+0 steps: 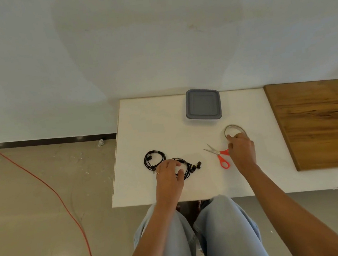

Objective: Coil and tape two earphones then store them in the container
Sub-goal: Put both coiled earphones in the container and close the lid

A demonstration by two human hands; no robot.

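Two black earphones lie on the white table (153,125). One earphone (146,161) is a round coil at the left, with a pale band near its top. The other earphone (195,165) is coiled just right of it, its earbuds sticking out to the right. My left hand (168,173) rests on this second coil, fingers on top and thumb spread beside it. My right hand (242,151) has its fingers curled over the near rim of a thin tape roll (234,126). A grey container (202,104) with its lid on stands at the back.
Scissors (219,156) with orange handles lie between my hands, blades pointing to the back left. A wooden board (319,122) covers the table's right part. An orange cable (44,182) runs across the floor on the left. My knees sit under the table's front edge.
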